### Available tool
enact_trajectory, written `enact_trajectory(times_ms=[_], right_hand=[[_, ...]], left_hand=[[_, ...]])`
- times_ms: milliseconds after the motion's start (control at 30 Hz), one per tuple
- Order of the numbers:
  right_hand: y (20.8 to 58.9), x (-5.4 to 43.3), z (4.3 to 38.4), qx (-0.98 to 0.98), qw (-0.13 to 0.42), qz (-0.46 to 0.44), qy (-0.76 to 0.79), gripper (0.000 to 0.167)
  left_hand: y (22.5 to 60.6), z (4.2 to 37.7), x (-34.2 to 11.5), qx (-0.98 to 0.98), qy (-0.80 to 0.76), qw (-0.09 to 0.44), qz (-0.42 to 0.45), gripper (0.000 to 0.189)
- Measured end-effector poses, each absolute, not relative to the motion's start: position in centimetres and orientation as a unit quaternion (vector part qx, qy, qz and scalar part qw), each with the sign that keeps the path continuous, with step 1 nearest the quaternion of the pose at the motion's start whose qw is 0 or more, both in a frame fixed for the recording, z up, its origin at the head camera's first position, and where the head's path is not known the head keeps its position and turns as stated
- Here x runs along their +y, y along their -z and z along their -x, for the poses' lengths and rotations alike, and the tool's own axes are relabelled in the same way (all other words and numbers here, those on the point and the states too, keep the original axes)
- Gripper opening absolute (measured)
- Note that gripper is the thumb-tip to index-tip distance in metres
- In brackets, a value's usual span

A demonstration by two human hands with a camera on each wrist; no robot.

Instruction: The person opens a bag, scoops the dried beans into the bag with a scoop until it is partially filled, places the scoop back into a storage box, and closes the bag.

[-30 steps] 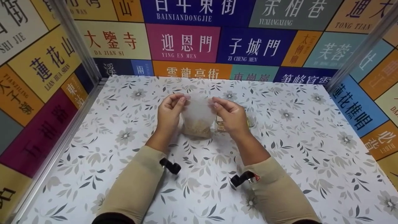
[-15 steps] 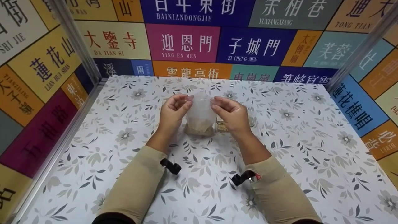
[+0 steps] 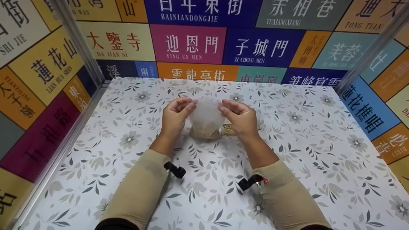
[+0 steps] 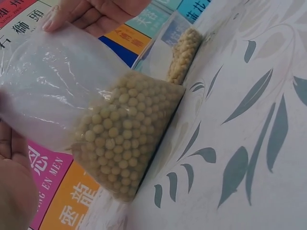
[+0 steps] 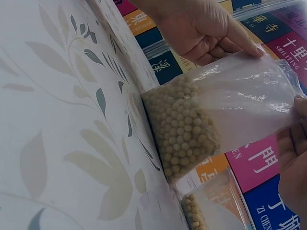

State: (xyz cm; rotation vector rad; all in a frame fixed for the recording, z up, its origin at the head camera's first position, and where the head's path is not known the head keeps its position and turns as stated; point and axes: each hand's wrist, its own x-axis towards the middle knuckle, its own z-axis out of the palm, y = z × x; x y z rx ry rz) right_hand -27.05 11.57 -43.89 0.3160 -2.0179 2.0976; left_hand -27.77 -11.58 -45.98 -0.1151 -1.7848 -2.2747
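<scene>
A clear plastic bag (image 3: pixel 206 123) stands on the table between both hands, its lower part filled with round, pale soybeans (image 4: pixel 124 139). My left hand (image 3: pixel 175 115) pinches the bag's upper left edge between thumb and fingers. On the opposite upper edge, my right hand (image 3: pixel 241 116) pinches the plastic in the same way. The bag's base touches the tabletop, and its upper part is slack and see-through. Behind my right hand, partly hidden, is a clear container (image 5: pixel 216 201) with more pale beans in its bottom.
A white cloth with grey leaves and flowers covers the table (image 3: pixel 204 191). Colourful panels with lettering (image 3: pixel 188 44) wall in the back and both sides. Black wrist cameras (image 3: pixel 175 170) are strapped to both sleeves.
Both hands have shifted slightly with the bag, first to the right, then the left hand back a little. The bag's upper part looks wider than half a second ago.
</scene>
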Motion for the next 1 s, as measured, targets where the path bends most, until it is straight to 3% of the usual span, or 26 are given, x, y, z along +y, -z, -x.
enact_trajectory(times_ms=[200,467,733,1000], right_hand=[[43.84,12.04,27.13,-0.678,0.103,-0.12,-0.718,0.029],[44.27,12.39,27.27,-0.697,0.119,-0.134,-0.694,0.031],[44.35,11.83,26.91,-0.702,0.176,-0.148,-0.674,0.019],[44.53,11.71,27.02,-0.695,0.169,-0.158,-0.681,0.022]], left_hand=[[45.92,27.86,-11.74,-0.616,0.774,0.135,0.051,0.021],[45.83,27.86,-11.8,-0.628,0.765,0.135,0.044,0.035],[45.74,27.71,-11.59,-0.625,0.764,0.154,0.048,0.018],[45.39,27.56,-11.23,-0.617,0.767,0.161,0.068,0.021]])
